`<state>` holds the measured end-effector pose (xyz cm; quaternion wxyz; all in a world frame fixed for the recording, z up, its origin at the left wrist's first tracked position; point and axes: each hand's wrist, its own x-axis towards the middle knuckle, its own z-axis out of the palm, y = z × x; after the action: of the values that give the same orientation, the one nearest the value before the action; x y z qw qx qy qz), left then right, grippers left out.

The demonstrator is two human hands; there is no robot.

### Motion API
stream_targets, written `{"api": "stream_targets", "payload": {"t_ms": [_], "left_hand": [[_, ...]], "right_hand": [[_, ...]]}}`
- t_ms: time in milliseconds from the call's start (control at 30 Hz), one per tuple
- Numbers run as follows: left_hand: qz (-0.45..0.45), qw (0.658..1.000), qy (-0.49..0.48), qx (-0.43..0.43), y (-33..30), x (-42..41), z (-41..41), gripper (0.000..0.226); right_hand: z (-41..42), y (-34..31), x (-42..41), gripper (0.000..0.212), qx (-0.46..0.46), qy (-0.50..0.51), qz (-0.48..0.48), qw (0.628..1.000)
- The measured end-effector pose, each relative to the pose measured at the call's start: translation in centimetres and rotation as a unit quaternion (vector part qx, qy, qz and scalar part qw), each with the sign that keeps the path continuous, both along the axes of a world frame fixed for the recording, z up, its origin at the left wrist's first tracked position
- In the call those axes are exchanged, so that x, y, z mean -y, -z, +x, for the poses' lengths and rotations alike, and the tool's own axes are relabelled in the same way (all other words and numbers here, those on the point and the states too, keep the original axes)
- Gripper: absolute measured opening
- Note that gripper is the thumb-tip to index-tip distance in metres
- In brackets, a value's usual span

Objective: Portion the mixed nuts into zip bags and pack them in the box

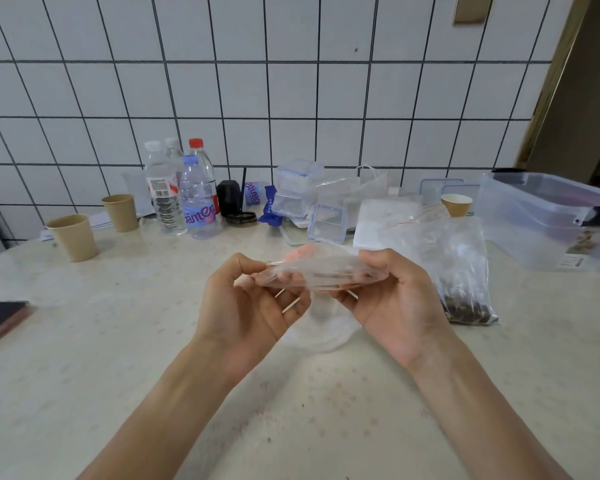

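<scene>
While both hands are hovering above the worktop [118,341], left hand [250,306] and right hand [392,306] fingers are pinching an empty zip bag [321,273], mouth spread between them.

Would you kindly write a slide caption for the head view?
Both hands, left hand and right hand, hold an empty zip bag open above the table, nut bag alongside.

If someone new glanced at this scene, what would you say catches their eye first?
First, the left hand and right hand at centre, pinching the mouth of a clear zip bag above the table. Next, the big bag of mixed nuts lying to the right, with the clear plastic box beyond it.
</scene>
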<state>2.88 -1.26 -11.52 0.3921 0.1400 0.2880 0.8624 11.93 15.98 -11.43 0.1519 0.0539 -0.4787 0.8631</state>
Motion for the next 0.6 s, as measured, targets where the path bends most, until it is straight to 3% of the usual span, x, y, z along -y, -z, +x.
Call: {"api": "stream_targets", "payload": {"t_ms": [100,133,200,267,433,533,600], "left_hand": [[-0.037,0.992,-0.031,-0.113,-0.2,0.3,-0.2,0.018],[-0.058,0.983,-0.052,-0.169,-0.2,0.3,-0.2,0.009],[-0.095,0.957,-0.096,-0.256,0.3,0.3,-0.5,0.032],[-0.143,0.926,-0.169,-0.305,0.8,0.0,-0.4,0.042],[-0.208,0.847,-0.346,-0.347,1.5,-0.7,0.1,0.017],[-0.258,0.807,-0.402,-0.346,1.5,-0.5,-0.7,0.016],[-0.291,0.804,-0.401,-0.328,1.4,-0.3,-1.0,0.019]], "right_hand": [[0.1,-0.1,0.0,0.004,-0.001,0.016,0.084,0.996],[0.1,-0.1,0.0,0.009,0.01,0.034,0.093,0.995],[-0.1,0.1,-0.1,0.039,0.034,0.072,0.102,0.992],[-0.3,0.3,0.3,0.047,0.057,0.129,0.111,0.984],[-1.0,0.7,0.4,0.02,0.125,0.29,0.122,0.941],[-0.8,0.8,-0.2,0.02,0.131,0.308,0.084,0.939],[-0.8,1.0,-0.4,0.023,0.142,0.303,0.075,0.939]]}}
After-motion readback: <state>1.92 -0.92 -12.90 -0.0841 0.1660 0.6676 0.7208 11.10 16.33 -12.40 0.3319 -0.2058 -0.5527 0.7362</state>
